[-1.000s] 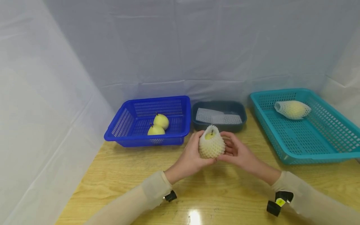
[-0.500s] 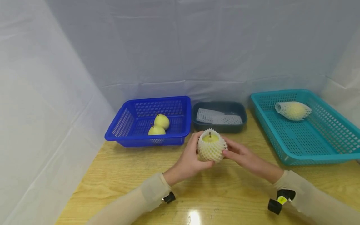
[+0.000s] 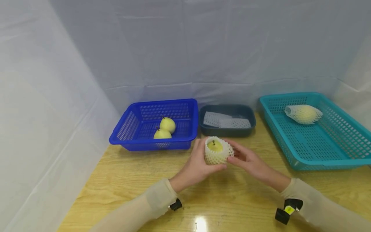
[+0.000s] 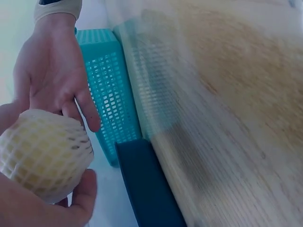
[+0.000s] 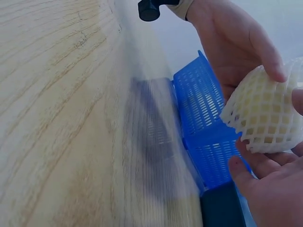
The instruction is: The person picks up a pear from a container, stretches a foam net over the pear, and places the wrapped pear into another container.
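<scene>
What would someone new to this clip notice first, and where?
Probably the net-sleeved pear near the middle of the head view, held between the person's left grip and right grip. Next, the bright blue basket on the left, with two bare pears in it, and the teal basket on the right, with one netted pear lying inside. Between those baskets, a small dark tray holds white nets.

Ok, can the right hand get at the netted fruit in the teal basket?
Probably yes: nothing blocks the right hand from the netted fruit in the open teal basket, though it should let go of the held fruit first.
</scene>
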A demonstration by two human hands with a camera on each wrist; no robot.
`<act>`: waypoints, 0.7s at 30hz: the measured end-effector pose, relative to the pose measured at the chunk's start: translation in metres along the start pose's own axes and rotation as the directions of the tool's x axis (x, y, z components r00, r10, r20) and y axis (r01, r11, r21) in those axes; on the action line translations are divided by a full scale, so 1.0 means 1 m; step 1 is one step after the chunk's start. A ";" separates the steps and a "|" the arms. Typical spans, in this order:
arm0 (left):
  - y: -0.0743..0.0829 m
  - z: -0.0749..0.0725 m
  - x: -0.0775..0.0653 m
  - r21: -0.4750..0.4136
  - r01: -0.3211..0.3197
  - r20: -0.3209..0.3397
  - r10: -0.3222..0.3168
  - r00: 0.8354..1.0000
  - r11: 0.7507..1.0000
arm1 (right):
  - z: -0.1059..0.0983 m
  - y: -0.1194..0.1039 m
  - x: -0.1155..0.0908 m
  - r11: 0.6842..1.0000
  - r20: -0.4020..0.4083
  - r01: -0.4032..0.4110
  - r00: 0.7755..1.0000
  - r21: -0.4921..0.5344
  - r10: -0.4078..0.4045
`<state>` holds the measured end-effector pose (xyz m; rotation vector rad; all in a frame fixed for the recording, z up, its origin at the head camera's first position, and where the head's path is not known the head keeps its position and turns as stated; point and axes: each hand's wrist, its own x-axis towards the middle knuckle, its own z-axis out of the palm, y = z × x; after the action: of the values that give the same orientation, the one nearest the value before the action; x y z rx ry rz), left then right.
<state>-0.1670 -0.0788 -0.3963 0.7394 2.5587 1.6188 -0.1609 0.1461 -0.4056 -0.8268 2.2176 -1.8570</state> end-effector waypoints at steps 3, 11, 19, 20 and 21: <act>0.000 0.001 0.000 0.003 -0.027 -0.022 0.027 0.999 1.000 | -0.001 0.000 0.000 1.000 0.014 -0.005 1.000 0.014 0.005; -0.002 0.002 0.000 0.017 -0.111 -0.002 0.112 0.994 0.994 | -0.009 -0.003 0.001 0.992 0.075 0.092 0.994 -0.090 -0.085; 0.001 0.003 0.000 -0.047 -0.193 0.053 0.196 0.979 0.980 | -0.010 -0.015 0.001 0.978 0.103 0.097 0.992 -0.182 -0.079; 0.001 0.003 0.000 -0.061 -0.202 0.062 0.206 0.977 0.977 | -0.010 -0.016 0.001 0.978 0.104 0.091 0.992 -0.185 -0.073; 0.001 0.003 0.000 -0.072 -0.216 0.069 0.221 0.973 0.974 | -0.010 -0.017 0.001 0.979 0.105 0.086 0.992 -0.186 -0.067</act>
<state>-0.1656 -0.0760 -0.3967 1.0889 2.4326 1.6843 -0.1611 0.1530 -0.3873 -1.0263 2.3591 -1.6132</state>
